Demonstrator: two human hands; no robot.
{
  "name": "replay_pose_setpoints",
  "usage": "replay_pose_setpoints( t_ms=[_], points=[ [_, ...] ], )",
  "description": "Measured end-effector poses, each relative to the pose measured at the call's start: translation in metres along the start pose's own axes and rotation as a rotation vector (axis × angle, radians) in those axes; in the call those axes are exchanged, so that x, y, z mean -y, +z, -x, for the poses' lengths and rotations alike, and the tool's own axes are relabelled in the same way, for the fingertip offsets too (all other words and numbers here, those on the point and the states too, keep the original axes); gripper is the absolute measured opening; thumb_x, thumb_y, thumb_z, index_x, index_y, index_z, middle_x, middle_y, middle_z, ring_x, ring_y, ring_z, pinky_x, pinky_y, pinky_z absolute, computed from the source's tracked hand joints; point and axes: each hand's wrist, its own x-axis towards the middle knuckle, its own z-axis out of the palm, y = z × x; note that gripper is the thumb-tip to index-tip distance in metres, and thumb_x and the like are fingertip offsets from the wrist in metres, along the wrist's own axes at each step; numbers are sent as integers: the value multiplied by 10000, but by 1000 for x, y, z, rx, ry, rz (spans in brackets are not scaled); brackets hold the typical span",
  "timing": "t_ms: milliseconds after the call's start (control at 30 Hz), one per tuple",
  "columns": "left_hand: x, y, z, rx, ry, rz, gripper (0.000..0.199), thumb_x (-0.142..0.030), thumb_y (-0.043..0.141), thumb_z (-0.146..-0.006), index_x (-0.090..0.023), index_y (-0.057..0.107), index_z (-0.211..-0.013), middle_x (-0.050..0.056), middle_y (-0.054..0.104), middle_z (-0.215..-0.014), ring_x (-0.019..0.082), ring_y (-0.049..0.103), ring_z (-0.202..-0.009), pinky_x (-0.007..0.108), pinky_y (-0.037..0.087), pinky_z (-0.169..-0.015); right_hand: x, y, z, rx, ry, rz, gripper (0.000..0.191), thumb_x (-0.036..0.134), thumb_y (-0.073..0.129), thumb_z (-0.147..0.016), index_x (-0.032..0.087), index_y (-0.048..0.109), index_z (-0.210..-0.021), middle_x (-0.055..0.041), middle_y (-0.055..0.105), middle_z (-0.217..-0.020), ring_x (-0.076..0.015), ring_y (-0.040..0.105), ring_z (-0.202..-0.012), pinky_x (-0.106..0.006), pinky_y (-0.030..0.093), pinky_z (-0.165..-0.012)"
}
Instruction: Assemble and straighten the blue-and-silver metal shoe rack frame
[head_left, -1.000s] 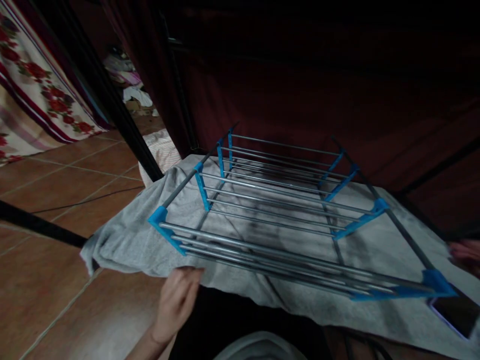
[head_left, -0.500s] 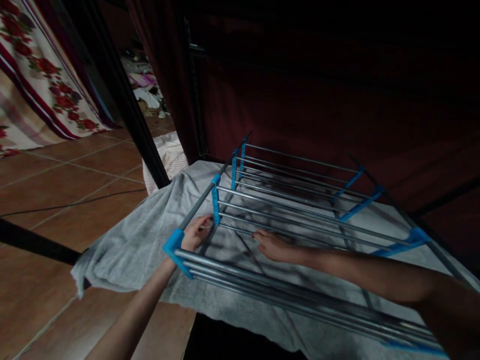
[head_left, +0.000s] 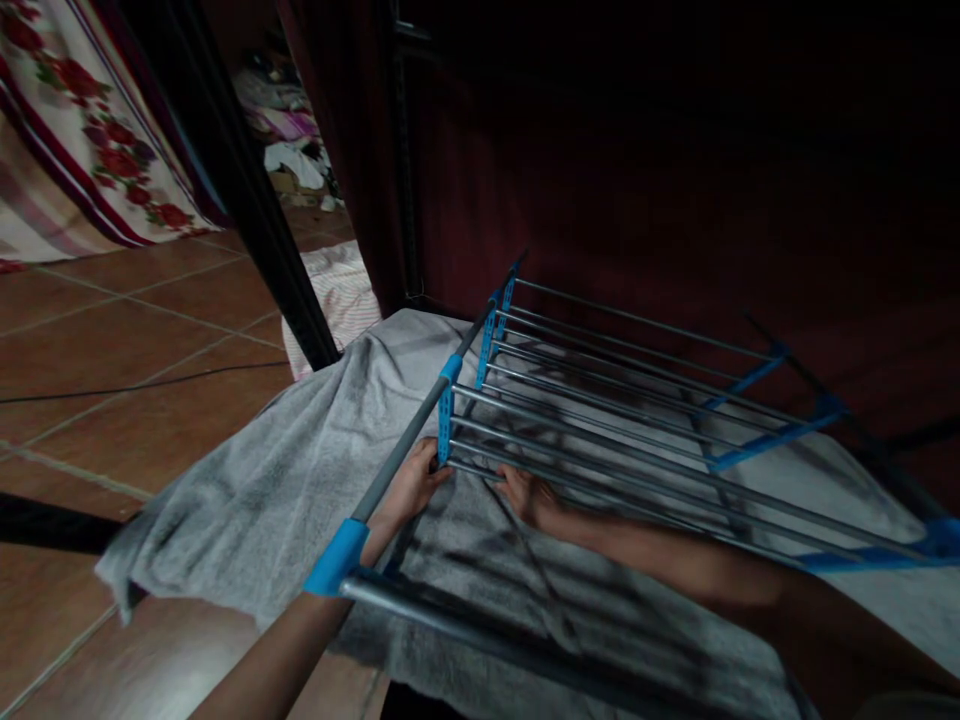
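Observation:
A rack of grey metal tubes with blue plastic brackets, like a shoe rack [head_left: 600, 410], lies over a grey blanket [head_left: 315, 470]. Beneath its side tube, my left hand [head_left: 416, 482] pinches the lower end of a blue bracket [head_left: 445, 420]. My right hand [head_left: 527, 497] has its fingers closed on the lowest metal rod [head_left: 471, 469], just right of that bracket. Nearer to me, a blue corner piece [head_left: 336, 556] joins the side tube to a thick front tube [head_left: 480, 622]. My right forearm crosses over part of the rods.
A black frame post [head_left: 255, 200] rises at the left, with tiled floor [head_left: 135, 350] and a dark cable [head_left: 150, 384] beyond. A dark red curtain [head_left: 600, 200] hangs behind the rack. A floral cloth [head_left: 112, 150] hangs at the far left.
The rack's near end has tilted up and toward me, its front rods dropping out of view. My left hand has moved onto the bracket's lower end; my right hand has closed on the rod.

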Motion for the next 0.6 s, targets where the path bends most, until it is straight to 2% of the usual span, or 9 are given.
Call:
replay_pose_setpoints(
  t_ms=[233,433,600],
  points=[
    [-9,-1,2,-51,4,17,120,-289,642,-799,-205,564,-838,21,558,-884,187,538,-804,319,447,-732,-1,-2,-1,16,2,-8,340,294,429,-982,210,593,-1267,-88,661,-1271,-247,593,-1192,-347,436,-993],
    [-9,1,2,-77,15,13,110,-289,632,-801,-210,556,-801,18,549,-853,185,529,-779,319,433,-709,-2,-4,-1,44,18,-7,379,345,375,-1002,231,593,-1289,-79,693,-1194,-252,636,-1127,-338,480,-907],
    [-10,1,3,-74,28,23,131,-284,623,-809,-210,527,-759,11,522,-823,179,516,-755,315,417,-699,-1,-6,1,47,-13,-4,362,338,375,-1014,224,594,-1279,-74,703,-1161,-235,645,-1098,-323,472,-899]
  ],
)
